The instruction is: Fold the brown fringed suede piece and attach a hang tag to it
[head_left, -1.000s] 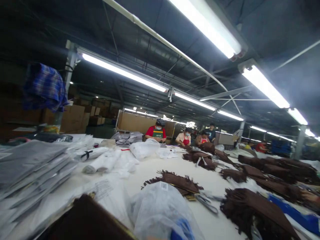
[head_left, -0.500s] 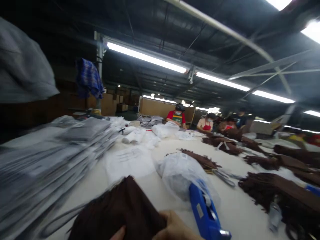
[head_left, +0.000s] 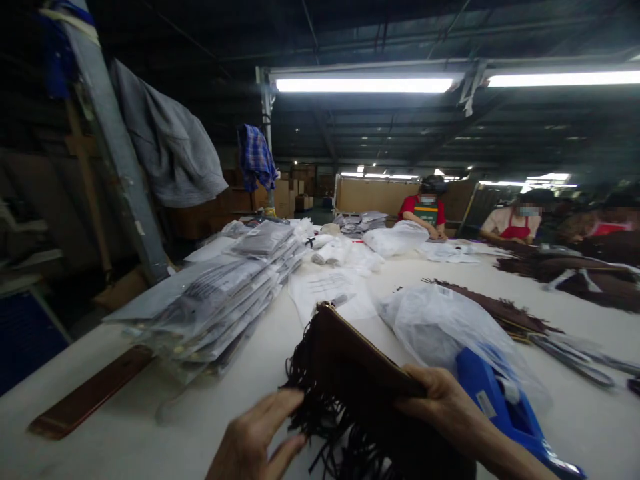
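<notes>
A dark brown fringed bag lies tilted on the white table right in front of me. My right hand is closed on its upper edge, fingers wrapped over the top. My left hand sits at the bag's lower left with fingers stretched out, touching the hanging fringe. A blue tool lies just right of my right hand, partly under a crumpled clear plastic bag.
A slanting stack of flat bagged items fills the left of the table, with a brown strap beside it. More brown fringed pieces and scissors lie to the right. Several people work at the table's far end. Clothes hang on a post.
The view has swung left and down. The brown bag has turned so its fringe hangs toward me, and both hands are now in full view on it.
</notes>
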The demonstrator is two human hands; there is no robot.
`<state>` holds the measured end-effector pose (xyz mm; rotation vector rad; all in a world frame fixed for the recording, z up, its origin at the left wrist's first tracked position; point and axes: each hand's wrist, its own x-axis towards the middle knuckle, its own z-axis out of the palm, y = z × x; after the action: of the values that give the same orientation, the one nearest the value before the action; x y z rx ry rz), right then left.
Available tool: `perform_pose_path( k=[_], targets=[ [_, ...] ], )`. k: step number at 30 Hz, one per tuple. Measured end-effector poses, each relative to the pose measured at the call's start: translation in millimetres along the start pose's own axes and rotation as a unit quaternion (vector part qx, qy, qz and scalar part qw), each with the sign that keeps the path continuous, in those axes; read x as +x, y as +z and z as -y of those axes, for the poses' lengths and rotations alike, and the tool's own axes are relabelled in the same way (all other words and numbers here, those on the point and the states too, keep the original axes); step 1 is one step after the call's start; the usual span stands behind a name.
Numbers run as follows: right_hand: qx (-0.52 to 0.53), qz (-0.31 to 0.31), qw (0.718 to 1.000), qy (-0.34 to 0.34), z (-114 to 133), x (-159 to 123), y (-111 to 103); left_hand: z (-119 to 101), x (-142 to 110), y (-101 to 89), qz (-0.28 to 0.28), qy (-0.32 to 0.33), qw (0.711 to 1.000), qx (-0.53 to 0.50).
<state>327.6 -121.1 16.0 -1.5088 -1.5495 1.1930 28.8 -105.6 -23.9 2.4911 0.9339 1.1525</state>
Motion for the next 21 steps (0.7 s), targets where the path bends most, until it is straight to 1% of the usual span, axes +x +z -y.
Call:
perform_pose_path(
  k=[1,2,3,4,5,6,8,9,10,11,12,14,16,18,21],
  targets=[
    [-0.054,0.002,0.999,-0.007,5.3,0.2,-1.1,-6.0,21.7,-12.0,-0.05,0.074,0.991,0.096],
    [-0.105,0.007,0.994,-0.015,11.7,0.1,-1.5,-11.7,44.7,-21.9,-0.052,0.118,0.976,0.173],
    [-0.154,0.011,0.988,-0.025,18.8,-0.4,-1.1,-16.6,67.2,-29.6,-0.019,0.155,0.962,0.224],
    [-0.201,0.016,0.979,-0.034,26.4,-1.4,-0.1,-20.3,87.8,-35.0,0.031,0.193,0.948,0.252],
    [-0.242,0.02,0.969,-0.04,33.9,-2.9,1.3,-22.6,105.1,-38.3,0.097,0.221,0.933,0.268],
    [-0.281,0.024,0.958,-0.044,40.8,-4.7,2.8,-23.4,118.7,-40.1,0.169,0.221,0.918,0.282],
    [-0.348,0.032,0.936,-0.043,51.3,-7.9,4.6,-21.5,134.6,-40.5,0.303,0.17,0.89,0.294],
    [-0.378,0.038,0.924,-0.037,54.5,-8.5,4.4,-19.2,137.9,-40.2,0.35,0.137,0.879,0.294],
    [-0.403,0.045,0.914,-0.03,56.4,-7.9,3.3,-16.4,139.3,-40.0,0.38,0.11,0.87,0.293],
    [-0.424,0.055,0.904,-0.022,57.1,-6.1,1.4,-13.4,139.5,-40.0,0.394,0.095,0.866,0.292],
    [-0.441,0.068,0.895,-0.011,57.0,-2.9,-1.2,-10.3,139.3,-40.3,0.396,0.089,0.865,0.295],
    [-0.468,0.089,0.879,0.013,55.9,7.1,-8.1,-4.4,140.3,-41.8,0.379,0.087,0.865,0.316],
    [-0.506,0.078,0.859,0.016,56.3,19.7,-16.6,0.8,145.2,-45.3,0.349,0.09,0.866,0.347],
    [-0.563,0.013,0.826,-0.015,59.6,31.7,-26.2,5.1,154.1,-51.7,0.312,0.099,0.866,0.377],
    [-0.619,-0.119,0.765,-0.132,67.1,42.5,-39.4,10.7,169.2,-66.7,0.252,0.123,0.866,0.415]
  ],
)
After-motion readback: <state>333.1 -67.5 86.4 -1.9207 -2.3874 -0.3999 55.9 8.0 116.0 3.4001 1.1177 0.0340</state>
